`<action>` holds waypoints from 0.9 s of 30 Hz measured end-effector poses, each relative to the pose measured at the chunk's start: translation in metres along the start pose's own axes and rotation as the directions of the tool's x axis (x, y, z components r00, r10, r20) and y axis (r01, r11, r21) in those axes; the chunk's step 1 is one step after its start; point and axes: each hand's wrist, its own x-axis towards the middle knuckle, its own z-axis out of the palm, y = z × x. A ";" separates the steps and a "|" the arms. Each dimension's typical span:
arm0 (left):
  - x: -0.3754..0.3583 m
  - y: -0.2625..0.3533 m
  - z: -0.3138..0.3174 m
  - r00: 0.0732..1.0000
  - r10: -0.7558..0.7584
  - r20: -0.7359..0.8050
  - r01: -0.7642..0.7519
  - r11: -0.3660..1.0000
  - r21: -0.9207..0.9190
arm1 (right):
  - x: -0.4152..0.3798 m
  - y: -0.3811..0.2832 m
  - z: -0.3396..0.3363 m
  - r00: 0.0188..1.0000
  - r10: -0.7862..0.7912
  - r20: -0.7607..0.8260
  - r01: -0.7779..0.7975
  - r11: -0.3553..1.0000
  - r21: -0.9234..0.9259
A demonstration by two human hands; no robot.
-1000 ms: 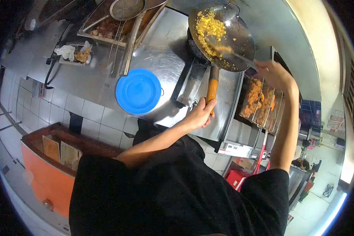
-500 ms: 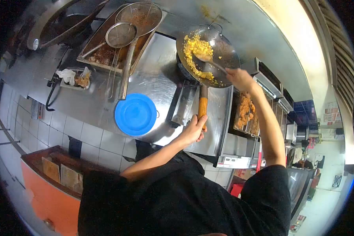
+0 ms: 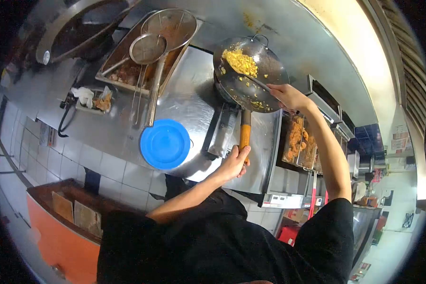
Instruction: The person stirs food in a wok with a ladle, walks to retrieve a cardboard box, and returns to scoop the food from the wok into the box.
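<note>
At the top centre a dark wok [image 3: 270, 71] stands over a burner. Yellow crumbled scrambled egg [image 3: 241, 62] lies heaped in its upper left, with scattered bits lower down. My left hand [image 3: 233, 163] is wrapped around the wok's wooden handle [image 3: 244, 134]. In my right hand [image 3: 289, 97], closed at the wok's right side, is the handle of a metal ladle [image 3: 256, 81]. The ladle's head sits at the egg's lower edge and is mostly hidden.
Left of the wok, a blue plastic bowl [image 3: 165, 144] rests on the steel counter [image 3: 189, 85]. Strainers [image 3: 148, 48] lie across a metal tray [image 3: 113, 85]. To the right, wire fryer baskets [image 3: 296, 139] hold fried pieces. An orange-sided counter [image 3: 57, 236] stands behind at lower left.
The egg has gone from a curved band along the wok's left side to a heap at its upper left. My right hand and the ladle have shifted slightly; both grips stay.
</note>
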 end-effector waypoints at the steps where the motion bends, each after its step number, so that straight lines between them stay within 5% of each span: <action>1: 0.000 0.000 -0.002 1.000 0.002 0.013 -0.002 1.000 0.000 | 0.008 -0.001 0.000 0.999 -0.025 -0.046 0.030 0.993 0.117; 2: 0.000 0.000 -0.003 1.000 0.005 0.024 -0.005 1.000 -0.010 | 0.006 0.001 -0.002 0.998 -0.036 -0.050 0.042 0.992 0.118; 4: -0.003 0.002 -0.003 1.000 0.001 0.011 -0.001 1.000 -0.003 | -0.016 0.014 0.001 0.996 -0.075 -0.042 0.066 0.981 -0.182; 5: -0.002 0.002 -0.003 1.000 0.011 0.011 -0.011 1.000 -0.002 | -0.029 -0.009 0.006 1.000 -0.017 0.021 0.019 0.990 -0.138; 8: 0.000 0.000 0.001 1.000 0.012 -0.013 -0.011 1.000 0.029 | 0.027 0.008 0.041 0.955 -0.127 -0.267 0.103 0.989 -0.104; 10: 0.003 0.002 -0.005 1.000 0.022 0.005 -0.022 0.998 0.055 | 0.024 0.024 0.031 0.931 -0.180 -0.318 0.154 0.982 -0.106; 14: -0.003 0.003 -0.003 1.000 0.008 0.024 -0.009 1.000 0.021 | -0.048 0.041 -0.011 0.990 0.006 -0.141 -0.048 0.954 -0.296; 17: -0.003 0.003 -0.004 1.000 0.003 0.008 -0.004 0.999 0.036 | -0.010 0.093 -0.033 0.978 0.031 -0.204 -0.122 0.885 -0.448; 21: -0.002 0.004 -0.001 1.000 0.007 0.008 -0.008 1.000 0.028 | 0.037 0.068 -0.043 0.866 -0.224 -0.446 -0.132 0.759 -0.637; 27: -0.004 0.004 0.000 1.000 -0.005 -0.018 0.006 0.999 0.044 | 0.028 0.030 0.031 0.728 -0.509 -0.460 -0.106 0.579 -0.809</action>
